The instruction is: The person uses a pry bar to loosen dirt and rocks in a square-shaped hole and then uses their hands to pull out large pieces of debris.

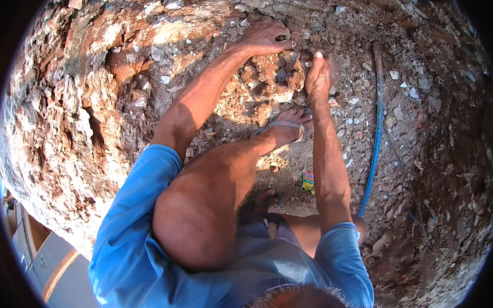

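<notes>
My left hand [264, 38] is over the rubble at the top centre, its fingers curled round toward the thumb. A small dark patch shows between fingers and thumb; whether it is an object or shadow is unclear. A little to the right and nearer, my right hand [320, 75] has its thumb pointing up and away from me. Its other fingers are blurred and partly hidden, so any grip does not show. Between the hands and just below them lie reddish-brown clods of earth [265, 69] and stones, with a pale stone [283, 97] at their near edge.
A blue hose or pipe [377, 133] runs lengthwise on the right. My sandalled foot [286, 125] rests just below the clods. A green and red wrapper [308, 182] lies beside my right forearm. Rough earth [119, 71] rises on the left. Grey panels [66, 274] stand at lower left.
</notes>
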Motion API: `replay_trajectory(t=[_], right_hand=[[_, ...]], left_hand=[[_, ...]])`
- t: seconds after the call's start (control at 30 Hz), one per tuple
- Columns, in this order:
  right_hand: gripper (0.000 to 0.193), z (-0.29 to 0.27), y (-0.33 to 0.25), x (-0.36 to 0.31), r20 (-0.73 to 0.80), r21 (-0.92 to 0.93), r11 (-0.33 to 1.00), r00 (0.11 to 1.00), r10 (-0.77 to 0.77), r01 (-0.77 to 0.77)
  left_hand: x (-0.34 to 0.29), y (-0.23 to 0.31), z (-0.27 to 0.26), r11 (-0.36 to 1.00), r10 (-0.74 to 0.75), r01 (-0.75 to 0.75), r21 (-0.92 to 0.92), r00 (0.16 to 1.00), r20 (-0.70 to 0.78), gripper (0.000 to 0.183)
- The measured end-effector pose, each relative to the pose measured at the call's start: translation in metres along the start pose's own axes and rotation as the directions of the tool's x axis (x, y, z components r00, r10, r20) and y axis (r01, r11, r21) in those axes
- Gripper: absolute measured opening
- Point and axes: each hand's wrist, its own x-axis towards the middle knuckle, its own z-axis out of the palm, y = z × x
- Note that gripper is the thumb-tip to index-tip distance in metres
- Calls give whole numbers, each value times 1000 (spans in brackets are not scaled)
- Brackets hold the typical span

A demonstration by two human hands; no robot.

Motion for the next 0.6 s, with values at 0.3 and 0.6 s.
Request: replay_trajectory(t=[0.3,0.6], right_hand=[[43,44,-43,-99,273,259,963,952,-142,69],[47,6,-11,61,-42,-212,976,997,-59,49]], left_hand=[[-116,23,-58,994,70,-84,75,981,181,33],[-103,-32,-51,924,-382,366,-109,877,-292,57]])
